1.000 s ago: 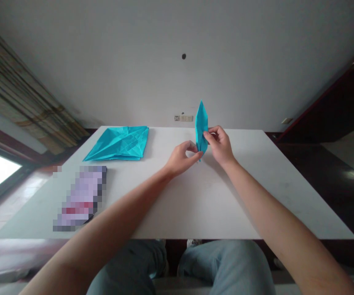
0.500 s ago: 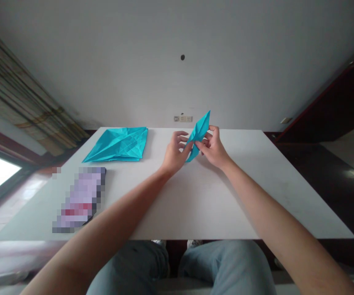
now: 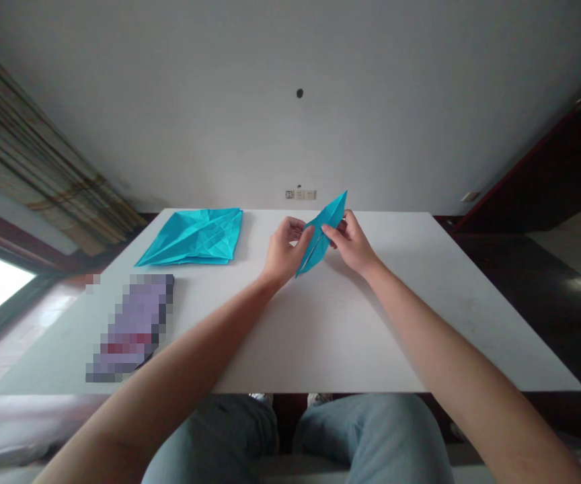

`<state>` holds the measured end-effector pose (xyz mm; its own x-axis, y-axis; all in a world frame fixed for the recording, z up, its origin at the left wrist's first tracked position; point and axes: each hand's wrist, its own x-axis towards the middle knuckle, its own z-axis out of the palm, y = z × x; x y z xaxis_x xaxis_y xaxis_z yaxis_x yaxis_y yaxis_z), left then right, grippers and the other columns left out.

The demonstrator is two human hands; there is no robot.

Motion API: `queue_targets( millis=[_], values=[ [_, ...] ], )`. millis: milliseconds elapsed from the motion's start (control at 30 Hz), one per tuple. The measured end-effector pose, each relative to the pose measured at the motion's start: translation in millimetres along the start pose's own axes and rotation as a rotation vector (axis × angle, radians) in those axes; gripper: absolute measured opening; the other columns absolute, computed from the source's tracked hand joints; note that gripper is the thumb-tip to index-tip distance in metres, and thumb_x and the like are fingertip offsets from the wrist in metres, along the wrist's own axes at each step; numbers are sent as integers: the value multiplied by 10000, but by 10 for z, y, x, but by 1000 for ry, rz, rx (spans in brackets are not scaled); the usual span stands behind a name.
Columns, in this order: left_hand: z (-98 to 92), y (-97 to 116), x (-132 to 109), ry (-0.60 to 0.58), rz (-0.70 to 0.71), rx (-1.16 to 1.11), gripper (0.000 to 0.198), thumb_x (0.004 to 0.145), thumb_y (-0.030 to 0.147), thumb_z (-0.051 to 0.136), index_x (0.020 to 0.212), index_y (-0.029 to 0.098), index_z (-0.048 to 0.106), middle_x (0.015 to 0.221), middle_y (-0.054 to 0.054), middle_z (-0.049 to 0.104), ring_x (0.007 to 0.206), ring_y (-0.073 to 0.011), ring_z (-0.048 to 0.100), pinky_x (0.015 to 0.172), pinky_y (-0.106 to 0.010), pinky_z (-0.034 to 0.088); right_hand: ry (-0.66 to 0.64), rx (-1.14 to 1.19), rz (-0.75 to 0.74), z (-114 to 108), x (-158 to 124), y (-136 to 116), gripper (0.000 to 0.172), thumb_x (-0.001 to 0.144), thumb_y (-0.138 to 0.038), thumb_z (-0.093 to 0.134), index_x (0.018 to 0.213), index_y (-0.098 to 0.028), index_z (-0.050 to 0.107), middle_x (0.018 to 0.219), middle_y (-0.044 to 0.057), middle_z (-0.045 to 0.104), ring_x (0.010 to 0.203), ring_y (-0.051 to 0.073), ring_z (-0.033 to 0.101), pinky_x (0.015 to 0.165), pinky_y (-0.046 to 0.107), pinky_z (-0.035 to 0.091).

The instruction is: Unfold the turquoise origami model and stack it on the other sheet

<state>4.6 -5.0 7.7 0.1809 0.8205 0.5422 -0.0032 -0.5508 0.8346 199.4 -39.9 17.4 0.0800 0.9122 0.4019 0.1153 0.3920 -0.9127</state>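
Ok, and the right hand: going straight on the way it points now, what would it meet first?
The folded blue paper, which the right hand already touches; just beyond it sits the left hand, though depth is hard to judge here.

My turquoise origami paper [image 3: 327,224]: folded long & narrow, pointed kite shape, sharp tips both ends, thin slit along lower half. I'm holding it tilted, top tip approx 1 o'clock, bottom tip approx 7 o'clock.
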Motion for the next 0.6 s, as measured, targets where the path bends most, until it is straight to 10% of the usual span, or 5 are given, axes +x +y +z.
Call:
queue_targets(
  millis=[233, 600],
  values=[
    [15, -5, -37, 1, 7, -37, 498, 1081, 720, 818, 1058, 261, 627, 958, -39, 790, 806, -189, 775, 703, -313, 581, 16, 13, 57, -17, -8, -21, 490, 890, -522, 824, 1110, -340, 427, 846, -89, 640, 660, 138, 557, 607, 303, 456],
    [33, 35, -40, -152, 12, -148, 284, 1085, 298, 749, 938, 257, 509, 1050, -40, 780, 943, -180, 714, 840, -314, 600, -9, -12, 94, 30, -37, -87, 396, 869, -508, 799, 1090, -322, 529, 939, -29, 677, 817, 196, 665, 603, 308, 534]
  ],
)
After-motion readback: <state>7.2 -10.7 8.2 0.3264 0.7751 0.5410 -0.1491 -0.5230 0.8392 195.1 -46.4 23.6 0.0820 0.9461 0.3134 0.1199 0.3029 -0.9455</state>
